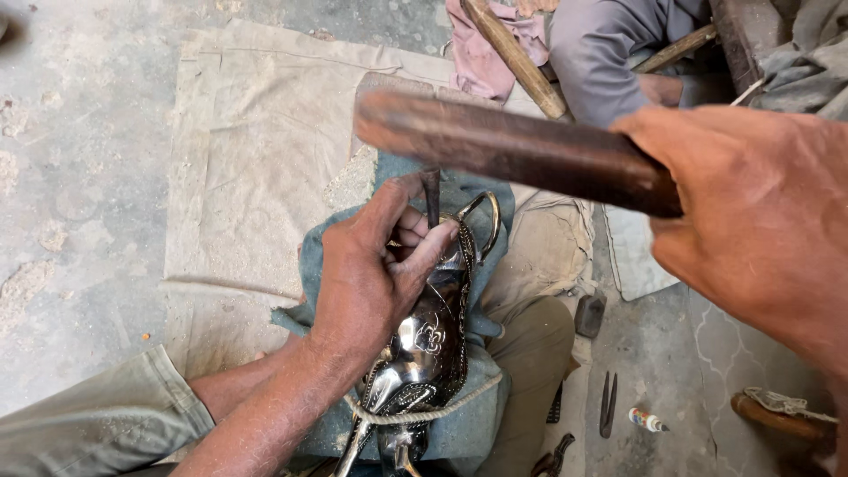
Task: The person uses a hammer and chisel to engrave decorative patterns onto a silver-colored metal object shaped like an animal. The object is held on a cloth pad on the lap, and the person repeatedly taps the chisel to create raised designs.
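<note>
Left hand (371,274) clamped round a dark punch (431,196), tip down on the shiny engraved metal piece (424,344). Right hand (760,221) gripping a wooden mallet handle (512,150), raised above the punch. Metal piece bedded on a blue-grey cloth (481,415) in the lap, rope (433,412) looped across its lower end.

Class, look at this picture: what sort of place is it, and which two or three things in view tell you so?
Probably a metalworker's floor workshop. The left hand holds a punch on a shiny engraved metal vessel, the right hand raises a wooden mallet, and small tools lie on the dusty floor.
</note>
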